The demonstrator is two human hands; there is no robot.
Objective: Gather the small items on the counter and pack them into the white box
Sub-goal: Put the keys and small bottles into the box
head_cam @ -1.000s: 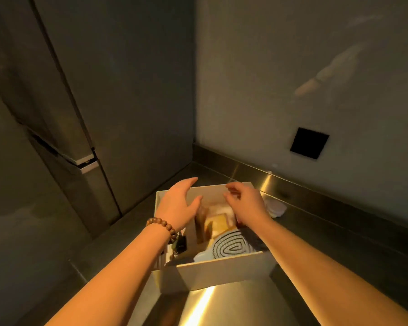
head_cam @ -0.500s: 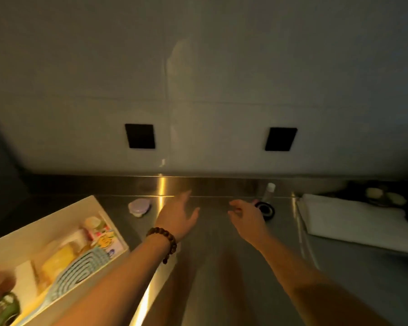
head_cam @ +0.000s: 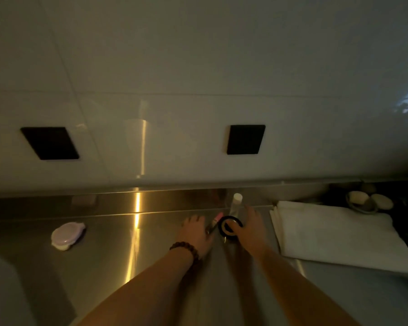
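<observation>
Both hands are down on the counter [head_cam: 104, 274] at about one o'clock. The left hand [head_cam: 194, 231] pinches a pink-tipped stick [head_cam: 216, 221]; the right hand [head_cam: 251, 228] curls around a black ring [head_cam: 230, 228]. The little bottle [head_cam: 236, 204] just behind could get knocked over. The white box is out of sight.

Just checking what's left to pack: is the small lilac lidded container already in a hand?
No, the lilac container sits alone on the counter, well left of both hands.

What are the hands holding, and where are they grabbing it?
The left hand pinches the lower end of a pink-tipped stick. The right hand grips the right rim of a round black case.
</observation>
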